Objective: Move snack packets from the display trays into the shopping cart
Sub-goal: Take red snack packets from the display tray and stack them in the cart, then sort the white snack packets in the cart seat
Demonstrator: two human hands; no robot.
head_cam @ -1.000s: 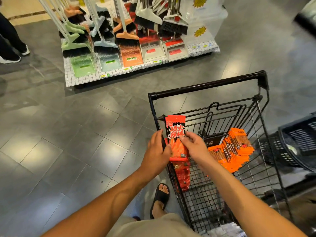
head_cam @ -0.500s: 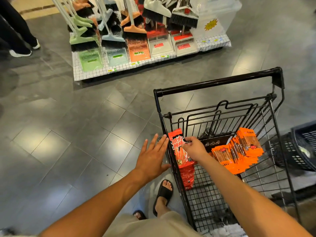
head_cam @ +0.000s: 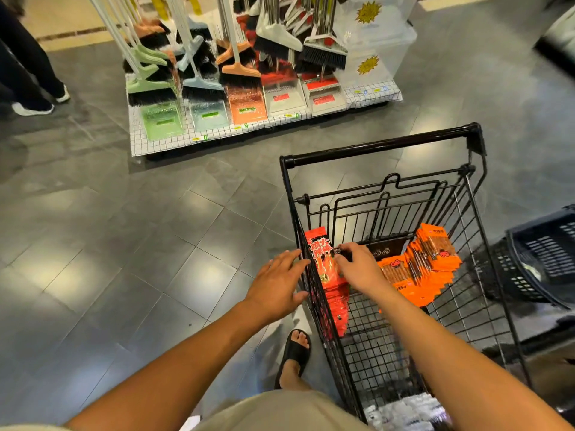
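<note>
A black wire shopping cart point(head_cam: 381, 147) stands in front of me. Inside it, my right hand point(head_cam: 357, 267) pinches the top of a red snack packet point(head_cam: 320, 250) that stands against the cart's left wall, above more red packets point(head_cam: 334, 309). My left hand point(head_cam: 277, 283) is outside that wall, fingers straight, fingertips touching the wire. A fanned pile of orange snack packets point(head_cam: 423, 265) lies in the right half of the cart. No display tray is in view.
A low platform point(head_cam: 217, 138) with brooms and dustpans stands ahead on the grey tile floor. A dark plastic basket point(head_cam: 547, 256) is to the right of the cart. A person's legs point(head_cam: 28, 66) are at far left. My sandalled foot point(head_cam: 295, 353) is beside the cart.
The red packet went from above the cart's rim down inside against the left wall. My left hand let go of it and spread flat outside the wire. The right hand followed the packet in.
</note>
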